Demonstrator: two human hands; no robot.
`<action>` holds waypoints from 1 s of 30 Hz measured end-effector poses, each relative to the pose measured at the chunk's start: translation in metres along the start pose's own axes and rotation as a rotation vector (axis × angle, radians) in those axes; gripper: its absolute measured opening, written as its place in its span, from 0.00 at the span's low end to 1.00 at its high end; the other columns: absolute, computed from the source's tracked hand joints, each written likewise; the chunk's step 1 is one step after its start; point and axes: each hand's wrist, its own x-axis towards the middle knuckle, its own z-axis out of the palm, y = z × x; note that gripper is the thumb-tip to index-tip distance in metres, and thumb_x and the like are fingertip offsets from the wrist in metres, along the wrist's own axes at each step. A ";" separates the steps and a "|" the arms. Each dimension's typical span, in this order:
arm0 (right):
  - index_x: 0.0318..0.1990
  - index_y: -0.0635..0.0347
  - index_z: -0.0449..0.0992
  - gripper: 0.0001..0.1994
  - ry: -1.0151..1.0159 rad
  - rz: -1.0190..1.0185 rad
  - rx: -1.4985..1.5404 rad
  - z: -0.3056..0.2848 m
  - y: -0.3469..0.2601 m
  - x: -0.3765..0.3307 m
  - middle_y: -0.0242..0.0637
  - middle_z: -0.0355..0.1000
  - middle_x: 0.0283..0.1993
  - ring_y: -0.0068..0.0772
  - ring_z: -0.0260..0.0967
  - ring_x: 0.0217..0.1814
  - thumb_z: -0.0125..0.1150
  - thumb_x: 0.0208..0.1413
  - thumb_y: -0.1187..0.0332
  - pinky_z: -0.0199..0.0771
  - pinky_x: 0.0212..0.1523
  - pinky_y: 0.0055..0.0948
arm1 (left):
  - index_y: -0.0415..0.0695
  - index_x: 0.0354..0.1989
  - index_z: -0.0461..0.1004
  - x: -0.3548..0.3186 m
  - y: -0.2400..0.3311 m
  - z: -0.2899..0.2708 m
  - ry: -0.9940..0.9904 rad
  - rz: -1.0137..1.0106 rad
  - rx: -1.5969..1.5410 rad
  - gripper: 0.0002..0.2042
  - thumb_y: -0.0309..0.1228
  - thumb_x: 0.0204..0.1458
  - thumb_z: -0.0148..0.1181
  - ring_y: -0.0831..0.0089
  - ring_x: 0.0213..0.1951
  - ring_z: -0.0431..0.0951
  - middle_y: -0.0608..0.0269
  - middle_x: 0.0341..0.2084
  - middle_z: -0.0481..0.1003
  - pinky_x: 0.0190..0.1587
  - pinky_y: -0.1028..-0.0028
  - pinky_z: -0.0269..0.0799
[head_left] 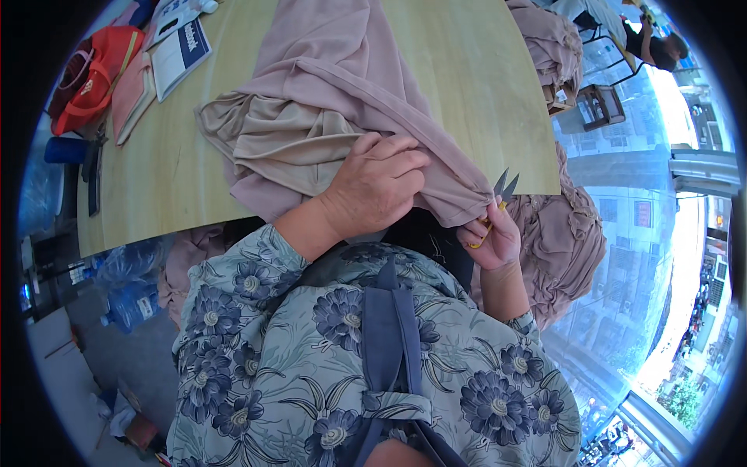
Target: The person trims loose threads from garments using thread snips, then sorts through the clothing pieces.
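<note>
A dusty-pink garment (342, 39) with a smooth beige lining (288, 128) lies over the wooden table and hangs slightly past its near edge. My left hand (377, 183) is closed on the cloth where the pink fabric meets the lining, with its fingers bent inward. At the garment's right-hand corner, my right hand (498, 237) grips small yellow-handled scissors (504, 187), blades pointing up and apart. The thumb and fingers of that hand also touch the hem corner. How the fingers sit on the handles is partly hidden.
The wooden table (482, 86) has notebooks (180, 58), a red bag (101, 78) and a dark blue spool (66, 150) at its left. Heaped pink garments (564, 241) hang beside its right edge. A stool (601, 107) and another person (661, 47) are at far right.
</note>
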 end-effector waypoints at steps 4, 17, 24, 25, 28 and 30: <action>0.35 0.46 0.70 0.04 0.092 -0.016 -0.007 -0.001 0.005 -0.010 0.26 0.60 0.29 0.19 0.53 0.24 0.48 0.59 0.67 0.54 0.22 0.17 | 0.46 0.23 0.69 0.000 -0.001 0.002 -0.108 0.045 -0.069 0.06 0.26 0.35 0.58 0.66 0.46 0.68 0.67 0.37 0.72 0.51 0.63 0.57; 0.39 0.62 0.67 0.05 -0.049 -0.095 -1.121 0.052 0.026 0.010 0.30 0.63 0.30 0.21 0.59 0.26 0.51 0.56 0.73 0.61 0.28 0.20 | 0.48 0.43 0.69 0.041 -0.048 -0.024 0.186 -0.313 0.232 0.21 0.41 0.40 0.62 0.59 0.51 0.64 0.58 0.46 0.66 0.50 0.58 0.56; 0.37 0.63 0.67 0.06 -0.648 0.058 -1.359 0.088 0.056 0.045 0.41 0.67 0.30 0.35 0.65 0.31 0.55 0.51 0.75 0.67 0.35 0.26 | 0.46 0.32 0.71 0.002 -0.106 -0.027 -0.132 -0.354 0.394 0.10 0.34 0.40 0.55 0.57 0.40 0.68 0.60 0.35 0.69 0.39 0.59 0.66; 0.36 0.63 0.67 0.06 -0.669 0.072 -1.346 0.086 0.054 0.046 0.41 0.67 0.30 0.35 0.65 0.31 0.56 0.50 0.75 0.67 0.35 0.26 | 0.45 0.28 0.71 -0.010 -0.103 -0.038 -0.186 -0.334 0.361 0.07 0.31 0.39 0.54 0.57 0.36 0.69 0.60 0.31 0.69 0.37 0.61 0.67; 0.36 0.64 0.69 0.04 -0.519 -0.008 -1.351 0.079 0.029 0.045 0.35 0.68 0.30 0.25 0.65 0.32 0.54 0.53 0.76 0.66 0.35 0.22 | 0.42 0.27 0.72 -0.028 -0.079 -0.105 -0.695 -0.429 0.105 0.07 0.29 0.39 0.54 0.57 0.37 0.70 0.57 0.31 0.70 0.37 0.64 0.66; 0.36 0.65 0.69 0.04 -0.320 -0.072 -1.358 0.072 0.014 0.047 0.33 0.70 0.32 0.21 0.66 0.35 0.54 0.54 0.75 0.66 0.39 0.22 | 0.41 0.29 0.73 -0.022 -0.067 -0.149 -0.968 -0.557 0.013 0.09 0.30 0.39 0.55 0.58 0.40 0.71 0.56 0.33 0.71 0.40 0.66 0.66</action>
